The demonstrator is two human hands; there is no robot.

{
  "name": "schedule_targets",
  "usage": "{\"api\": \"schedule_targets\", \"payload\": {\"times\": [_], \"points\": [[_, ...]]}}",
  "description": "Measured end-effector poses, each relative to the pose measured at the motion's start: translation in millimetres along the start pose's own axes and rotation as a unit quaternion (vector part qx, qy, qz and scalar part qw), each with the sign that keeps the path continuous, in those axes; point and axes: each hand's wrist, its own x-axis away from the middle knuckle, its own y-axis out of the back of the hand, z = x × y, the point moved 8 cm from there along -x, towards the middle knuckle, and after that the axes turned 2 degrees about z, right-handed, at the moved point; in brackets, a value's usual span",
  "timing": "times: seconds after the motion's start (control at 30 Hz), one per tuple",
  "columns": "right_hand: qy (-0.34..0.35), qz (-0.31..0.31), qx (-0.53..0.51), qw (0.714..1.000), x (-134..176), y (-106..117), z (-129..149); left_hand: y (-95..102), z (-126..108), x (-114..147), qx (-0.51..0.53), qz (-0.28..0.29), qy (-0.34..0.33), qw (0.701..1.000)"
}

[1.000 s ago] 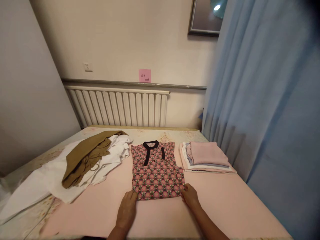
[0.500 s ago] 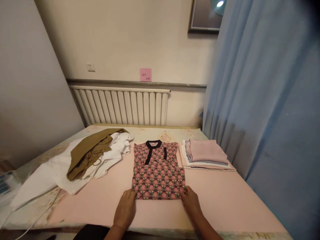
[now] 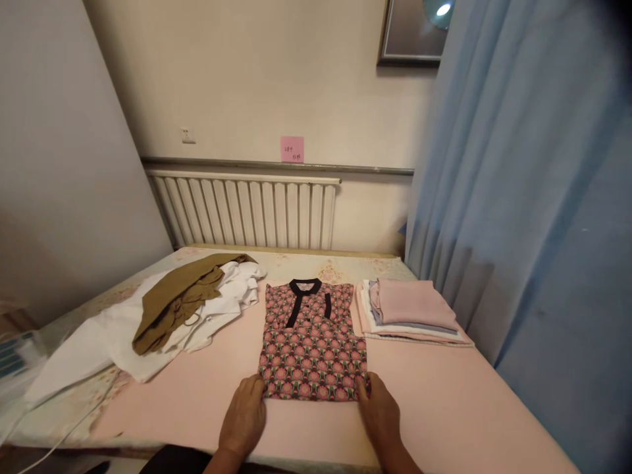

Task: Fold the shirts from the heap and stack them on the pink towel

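A patterned shirt (image 3: 312,359) in pink and dark tones, with a black collar and black trim, lies folded into a neat rectangle, collar away from me. My left hand (image 3: 244,411) pinches its near left corner, fingers closed at the hem. At the near right corner, my right hand (image 3: 380,408) grips the hem between thumb and fingers. Beneath the shirt, a pink cloth (image 3: 311,428) covers much of the bed.
A stack of folded clothes (image 3: 415,306) lies right of the shirt. To the left is a loose heap of a white garment (image 3: 93,349) and an olive garment (image 3: 168,296). A white cord (image 3: 74,428) crosses the near left edge. A blue curtain (image 3: 533,217) hangs on the right.
The view has shifted slightly. My hands stay at the shirt's near corners, and the shirt looks almost the same, with its hem slightly wider.
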Motion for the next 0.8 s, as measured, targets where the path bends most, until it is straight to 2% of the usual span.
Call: {"api": "schedule_targets", "payload": {"times": [0.37,0.8], "points": [[0.024,-0.001,0.028,0.999,-0.8,-3.9,-0.1,-0.4,3.4,0.0,-0.005,0.006,0.030,1.000],[0.019,0.018,0.015,1.000,-0.6,-5.4,-0.5,0.8,4.4,0.4,-0.013,-0.002,0.036,0.999]]}}
